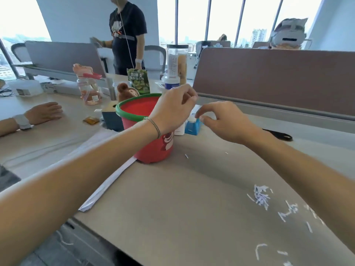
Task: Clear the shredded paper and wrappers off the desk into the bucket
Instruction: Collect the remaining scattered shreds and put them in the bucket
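A red bucket (138, 112) with a green rim stands in the middle of the desk. My left hand (172, 110) hovers over its right rim with the fingers curled and pinched; whether it holds paper I cannot tell. Just right of the bucket, my right hand (224, 121) is raised above the desk with the fingers loosely bent and apart, nothing visible in it. Shredded white paper (261, 196) lies scattered at the near right of the desk, with single scraps (186, 156) closer to the bucket. A small amber wrapper (91, 120) lies left of the bucket.
A blue box (192, 127) and a white bottle stand behind my hands. Left of the bucket sit a dark box (111, 118), a plush toy, a green snack bag (138, 81), a pink bottle and a tall jar. Another person's hand (44, 112) rests at left. A partition (278, 77) runs behind.
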A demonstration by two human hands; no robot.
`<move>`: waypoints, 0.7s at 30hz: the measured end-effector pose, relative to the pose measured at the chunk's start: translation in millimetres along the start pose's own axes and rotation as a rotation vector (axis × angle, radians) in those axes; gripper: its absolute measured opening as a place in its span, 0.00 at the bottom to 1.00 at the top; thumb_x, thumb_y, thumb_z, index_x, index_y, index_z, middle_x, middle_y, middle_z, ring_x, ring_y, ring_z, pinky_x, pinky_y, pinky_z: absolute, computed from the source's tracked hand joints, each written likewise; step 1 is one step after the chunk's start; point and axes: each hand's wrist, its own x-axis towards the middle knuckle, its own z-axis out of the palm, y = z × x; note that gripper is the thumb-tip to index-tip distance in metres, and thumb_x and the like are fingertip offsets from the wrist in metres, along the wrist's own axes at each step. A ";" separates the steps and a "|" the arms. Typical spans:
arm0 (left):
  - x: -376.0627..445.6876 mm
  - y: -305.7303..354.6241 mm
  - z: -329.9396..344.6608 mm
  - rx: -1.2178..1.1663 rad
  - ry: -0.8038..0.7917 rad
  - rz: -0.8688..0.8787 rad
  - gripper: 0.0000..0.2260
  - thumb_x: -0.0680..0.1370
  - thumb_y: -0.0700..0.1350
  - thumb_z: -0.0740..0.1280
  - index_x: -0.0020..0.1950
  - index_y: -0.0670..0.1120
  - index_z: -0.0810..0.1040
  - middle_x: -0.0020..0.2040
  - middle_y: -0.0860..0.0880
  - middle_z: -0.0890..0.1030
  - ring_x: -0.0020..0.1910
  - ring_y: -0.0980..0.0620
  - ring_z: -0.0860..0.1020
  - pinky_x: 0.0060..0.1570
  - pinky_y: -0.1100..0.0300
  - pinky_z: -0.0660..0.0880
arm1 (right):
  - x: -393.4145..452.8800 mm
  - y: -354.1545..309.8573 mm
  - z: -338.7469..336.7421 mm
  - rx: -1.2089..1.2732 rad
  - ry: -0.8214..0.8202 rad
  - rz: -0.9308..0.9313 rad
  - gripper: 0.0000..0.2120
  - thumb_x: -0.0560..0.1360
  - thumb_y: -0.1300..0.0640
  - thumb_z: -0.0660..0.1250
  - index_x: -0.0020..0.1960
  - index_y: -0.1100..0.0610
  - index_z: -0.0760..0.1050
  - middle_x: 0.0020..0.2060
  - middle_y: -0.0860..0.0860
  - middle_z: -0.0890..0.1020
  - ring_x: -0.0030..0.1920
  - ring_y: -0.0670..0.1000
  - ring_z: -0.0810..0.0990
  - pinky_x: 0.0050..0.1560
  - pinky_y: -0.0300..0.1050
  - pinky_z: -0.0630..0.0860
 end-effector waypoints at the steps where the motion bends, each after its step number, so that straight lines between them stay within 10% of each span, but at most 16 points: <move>1: -11.0 0.1 9.9 -0.013 -0.009 0.014 0.05 0.80 0.45 0.64 0.50 0.49 0.80 0.41 0.55 0.82 0.41 0.59 0.79 0.42 0.70 0.72 | -11.0 7.6 2.0 -0.010 -0.005 0.020 0.11 0.81 0.53 0.62 0.58 0.48 0.82 0.58 0.45 0.84 0.57 0.49 0.80 0.61 0.48 0.74; 6: -72.1 -34.4 73.1 -0.107 -0.275 -0.140 0.06 0.79 0.42 0.66 0.53 0.50 0.81 0.50 0.53 0.84 0.50 0.54 0.81 0.57 0.55 0.77 | -52.3 53.0 20.2 0.033 -0.063 0.117 0.11 0.78 0.55 0.64 0.55 0.47 0.83 0.55 0.44 0.85 0.58 0.49 0.81 0.62 0.46 0.73; 12: -100.0 -80.3 120.1 0.278 -0.578 -0.139 0.26 0.81 0.58 0.57 0.77 0.51 0.64 0.79 0.46 0.63 0.79 0.47 0.58 0.77 0.51 0.55 | -69.6 107.6 40.5 0.005 -0.195 0.220 0.16 0.80 0.53 0.64 0.67 0.48 0.78 0.68 0.46 0.78 0.68 0.51 0.75 0.68 0.46 0.68; 21: -83.8 -71.6 139.1 0.367 -0.672 -0.060 0.28 0.84 0.60 0.53 0.82 0.53 0.52 0.83 0.48 0.52 0.81 0.51 0.50 0.79 0.54 0.44 | -83.1 141.6 73.8 -0.059 -0.479 0.154 0.28 0.84 0.46 0.56 0.82 0.51 0.57 0.81 0.46 0.58 0.80 0.47 0.55 0.78 0.47 0.50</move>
